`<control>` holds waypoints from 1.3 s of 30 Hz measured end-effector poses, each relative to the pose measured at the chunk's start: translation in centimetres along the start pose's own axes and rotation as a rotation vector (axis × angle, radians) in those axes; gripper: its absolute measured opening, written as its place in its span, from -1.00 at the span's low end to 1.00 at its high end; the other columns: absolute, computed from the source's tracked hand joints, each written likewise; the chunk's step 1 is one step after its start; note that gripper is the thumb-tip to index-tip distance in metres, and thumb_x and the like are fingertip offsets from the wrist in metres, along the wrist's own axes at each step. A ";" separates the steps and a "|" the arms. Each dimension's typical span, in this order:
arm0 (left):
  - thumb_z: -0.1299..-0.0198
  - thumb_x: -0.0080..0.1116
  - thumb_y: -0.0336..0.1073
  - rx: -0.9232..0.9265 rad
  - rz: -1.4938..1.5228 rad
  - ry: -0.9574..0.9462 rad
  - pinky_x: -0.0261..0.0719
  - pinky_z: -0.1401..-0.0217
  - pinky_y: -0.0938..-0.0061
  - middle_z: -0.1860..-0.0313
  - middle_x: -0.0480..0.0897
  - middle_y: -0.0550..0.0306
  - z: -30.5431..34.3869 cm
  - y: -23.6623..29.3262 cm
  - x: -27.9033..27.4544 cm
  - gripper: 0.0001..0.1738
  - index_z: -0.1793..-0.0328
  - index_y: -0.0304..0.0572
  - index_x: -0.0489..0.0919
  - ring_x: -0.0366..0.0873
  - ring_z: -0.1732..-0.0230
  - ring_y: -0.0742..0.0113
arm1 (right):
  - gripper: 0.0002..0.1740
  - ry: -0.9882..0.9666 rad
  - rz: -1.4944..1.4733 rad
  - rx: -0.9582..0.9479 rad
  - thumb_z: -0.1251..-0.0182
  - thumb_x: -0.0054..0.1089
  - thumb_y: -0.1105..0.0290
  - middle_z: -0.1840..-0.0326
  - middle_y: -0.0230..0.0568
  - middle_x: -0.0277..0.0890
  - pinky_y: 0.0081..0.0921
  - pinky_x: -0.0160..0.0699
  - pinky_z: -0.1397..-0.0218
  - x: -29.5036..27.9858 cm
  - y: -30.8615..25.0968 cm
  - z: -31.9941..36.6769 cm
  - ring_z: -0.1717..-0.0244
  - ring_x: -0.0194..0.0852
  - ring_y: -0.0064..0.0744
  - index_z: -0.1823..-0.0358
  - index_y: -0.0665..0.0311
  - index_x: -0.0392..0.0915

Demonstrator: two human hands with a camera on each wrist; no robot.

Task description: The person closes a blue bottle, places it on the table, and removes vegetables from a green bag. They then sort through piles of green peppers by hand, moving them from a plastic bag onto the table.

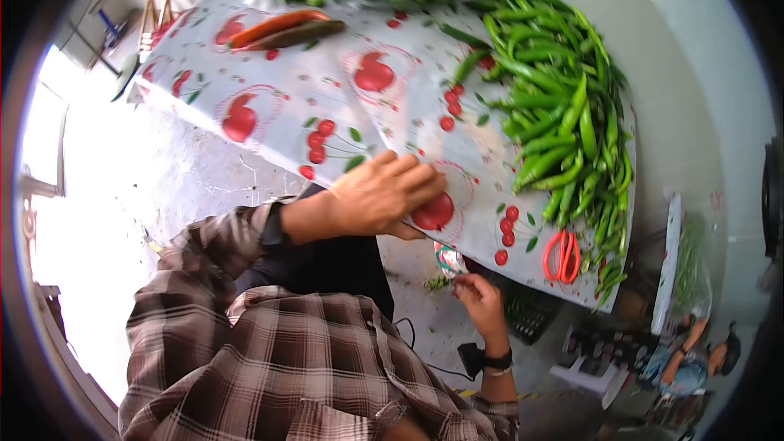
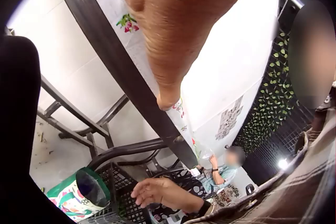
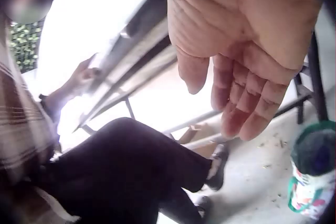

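Presently: left hand (image 1: 380,196), flat and relaxed on the cloth (image 1: 327,98) at the table's near edge, likely as a brace while leaning. Right hand (image 1: 480,294), below that edge, fingers loosely curled, empty, just above the bag (image 3: 312,171), which seems set there to catch trimmings. Chilies (image 1: 555,114), heaped along the far side, apart from both hands. Scissors (image 1: 562,256), beside the heap, probably kept within reach.

Your right hand (image 3: 241,35) hangs empty, fingers (image 3: 247,106) loosely curled, above the floor (image 3: 252,192). A green-rimmed bag (image 3: 313,174) stands on it lower right, your dark-trousered leg (image 3: 121,171) lower left.
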State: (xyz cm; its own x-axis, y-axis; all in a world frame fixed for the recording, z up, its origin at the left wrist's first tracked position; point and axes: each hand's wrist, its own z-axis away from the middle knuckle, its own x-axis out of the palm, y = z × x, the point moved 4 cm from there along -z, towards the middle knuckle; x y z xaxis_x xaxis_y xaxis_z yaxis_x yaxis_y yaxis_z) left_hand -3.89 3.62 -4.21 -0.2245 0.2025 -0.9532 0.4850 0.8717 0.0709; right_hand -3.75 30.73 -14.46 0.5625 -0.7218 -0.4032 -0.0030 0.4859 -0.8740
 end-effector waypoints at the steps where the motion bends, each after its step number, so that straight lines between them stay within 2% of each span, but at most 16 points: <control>1: 0.24 0.24 0.20 0.009 0.012 0.025 0.33 0.06 0.45 0.11 0.38 0.23 0.4 -0.2 0.1 -0.10 -0.24 -0.10 0.33 0.36 0.09 0.32 | -0.86 -0.067 -0.020 -0.056 -0.19 0.12 0.47 0.43 -0.31 0.54 -0.65 0.45 0.29 0.6 -3.6 0.1 0.37 0.52 -0.58 0.26 0.39 0.52; 4: 0.19 0.23 0.19 0.000 0.033 0.078 0.33 0.06 0.44 0.11 0.40 0.21 0.9 -0.8 0.2 -0.19 -0.18 -0.10 0.39 0.37 0.09 0.32 | -0.89 -0.194 -0.073 -0.217 -0.20 0.11 0.48 0.44 -0.28 0.54 -0.67 0.46 0.35 1.0 -11.1 -0.9 0.44 0.50 -0.60 0.33 0.41 0.51; 6: 0.10 0.23 0.09 0.090 0.263 0.276 0.33 0.07 0.42 0.13 0.45 0.18 1.7 -1.5 0.0 -0.38 -0.05 -0.10 0.47 0.40 0.11 0.29 | -0.86 -0.180 -0.125 -0.372 -0.23 0.09 0.45 0.56 -0.30 0.47 -0.69 0.40 0.48 0.7 -15.6 -2.4 0.58 0.39 -0.63 0.41 0.39 0.49; 7: 0.10 0.23 0.09 0.071 0.243 0.294 0.33 0.07 0.42 0.13 0.45 0.18 2.2 -2.3 -1.3 -0.38 -0.05 -0.10 0.47 0.40 0.11 0.29 | -0.82 -0.173 -0.198 -0.446 -0.25 0.07 0.41 0.59 -0.31 0.44 -0.71 0.35 0.52 0.7 -17.5 -3.4 0.62 0.34 -0.64 0.44 0.39 0.48; 9: 0.05 0.23 -0.04 -0.029 0.242 0.316 0.35 0.07 0.40 0.17 0.50 0.17 3.2 -4.6 -3.8 -0.55 0.06 -0.11 0.52 0.43 0.12 0.25 | -0.70 -0.158 -0.270 -0.512 -0.29 0.04 0.28 0.64 -0.31 0.38 -0.74 0.22 0.61 0.6 -19.7 -6.5 0.66 0.24 -0.68 0.51 0.36 0.45; 10: 0.04 0.22 -0.14 -0.079 0.179 0.406 0.37 0.06 0.37 0.19 0.52 0.17 3.8 -6.3 -4.9 -0.61 0.08 -0.11 0.53 0.44 0.12 0.23 | -0.61 -0.170 -0.329 -0.560 -0.32 0.01 0.18 0.65 -0.32 0.36 -0.74 0.14 0.65 1.1 -21.2 -8.0 0.68 0.19 -0.69 0.56 0.34 0.41; 12: 0.05 0.23 -0.20 -0.283 0.065 0.339 0.38 0.00 0.33 0.16 0.52 0.12 5.2 -10.8 -7.0 -0.61 0.06 -0.14 0.51 0.43 0.09 0.16 | -0.61 -0.201 -0.411 -0.539 -0.32 0.02 0.17 0.67 -0.36 0.31 -0.73 0.11 0.66 2.4 -23.0 -11.6 0.69 0.15 -0.69 0.59 0.29 0.37; 14: 0.05 0.22 -0.23 -0.454 -0.069 0.379 0.34 -0.08 0.32 0.08 0.49 0.05 6.8 -15.5 -7.9 -0.56 0.01 -0.19 0.48 0.38 0.00 0.11 | -0.61 -0.219 -0.458 -0.531 -0.32 0.02 0.17 0.68 -0.37 0.29 -0.73 0.11 0.66 4.2 -24.4 -14.5 0.70 0.14 -0.68 0.60 0.28 0.36; 15: 0.04 0.21 -0.23 -0.502 -0.124 0.418 0.32 -0.13 0.32 0.06 0.48 0.02 7.6 -17.7 -8.0 -0.49 -0.07 -0.22 0.42 0.37 -0.03 0.07 | -0.62 -0.237 -0.540 -0.481 -0.32 0.03 0.17 0.68 -0.38 0.29 -0.73 0.11 0.66 5.2 -24.5 -16.1 0.70 0.14 -0.68 0.59 0.27 0.36; 17: 0.04 0.19 -0.18 -0.710 -0.122 0.198 0.29 -0.16 0.28 0.02 0.47 -0.03 8.3 -20.8 -8.2 -0.40 -0.14 -0.27 0.35 0.36 -0.07 0.03 | -0.62 -0.262 -0.627 -0.444 -0.31 0.04 0.17 0.68 -0.38 0.28 -0.73 0.11 0.66 6.5 -24.6 -18.2 0.70 0.14 -0.67 0.59 0.26 0.36; 21: 0.02 0.17 -0.12 -0.761 -0.221 0.042 0.28 -0.17 0.23 0.00 0.45 -0.08 8.0 -25.4 -6.4 -0.34 -0.17 -0.32 0.30 0.34 -0.11 0.00 | -0.64 -0.296 -0.709 -0.390 -0.30 0.06 0.17 0.68 -0.39 0.28 -0.69 0.12 0.66 7.8 -24.0 -20.4 0.71 0.14 -0.64 0.58 0.24 0.37; 24: -0.05 0.14 -0.10 -0.836 0.042 -0.127 0.31 -0.12 0.22 0.03 0.43 -0.15 7.9 -26.8 -5.7 -0.38 -0.15 -0.36 0.29 0.37 -0.08 -0.04 | -0.65 -0.302 -0.724 -0.349 -0.29 0.06 0.19 0.68 -0.39 0.27 -0.68 0.12 0.66 7.9 -22.6 -21.2 0.71 0.15 -0.62 0.58 0.25 0.37; 27: -0.05 0.14 -0.15 -0.698 -0.048 -0.088 0.33 -0.09 0.21 0.08 0.44 -0.15 8.4 -26.7 -5.2 -0.44 -0.11 -0.34 0.31 0.39 -0.02 -0.06 | -0.66 -0.265 -0.728 -0.294 -0.29 0.05 0.20 0.67 -0.37 0.29 -0.67 0.13 0.65 7.9 -21.5 -21.6 0.70 0.16 -0.62 0.58 0.24 0.35; 31: -0.05 0.15 -0.20 -0.713 -0.050 -0.111 0.34 -0.08 0.21 0.12 0.44 -0.13 10.3 -25.5 -6.2 -0.50 -0.06 -0.32 0.33 0.39 0.00 -0.06 | -0.67 -0.243 -0.760 -0.257 -0.29 0.05 0.22 0.66 -0.36 0.31 -0.65 0.15 0.63 7.5 -21.3 -21.8 0.69 0.18 -0.61 0.58 0.23 0.34; 35: -0.08 0.11 -0.18 -0.827 0.037 -0.128 0.34 -0.08 0.23 0.08 0.44 -0.12 14.6 -25.7 -8.2 -0.52 -0.05 -0.32 0.33 0.41 -0.02 -0.01 | -0.68 -0.240 -0.785 -0.238 -0.29 0.06 0.23 0.65 -0.35 0.32 -0.64 0.17 0.61 7.4 -21.1 -21.8 0.68 0.19 -0.60 0.58 0.22 0.33; 39: -0.12 0.06 -0.14 -1.147 0.081 -0.105 0.36 -0.04 0.21 0.06 0.45 -0.18 19.0 -28.5 -10.9 -0.52 -0.06 -0.35 0.33 0.44 0.03 -0.04 | -0.70 -0.246 -0.795 -0.212 -0.28 0.07 0.25 0.64 -0.36 0.33 -0.64 0.18 0.61 7.5 -20.8 -22.1 0.68 0.20 -0.59 0.56 0.22 0.34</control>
State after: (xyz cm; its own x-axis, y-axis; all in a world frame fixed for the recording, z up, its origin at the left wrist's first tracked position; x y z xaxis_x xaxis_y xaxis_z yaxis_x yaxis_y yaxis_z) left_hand 0.77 -31.90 -1.39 -0.1305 0.2847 -0.9497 -0.5707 0.7617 0.3068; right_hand -17.76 4.31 -5.33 0.6261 -0.6697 0.3994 0.3276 -0.2389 -0.9141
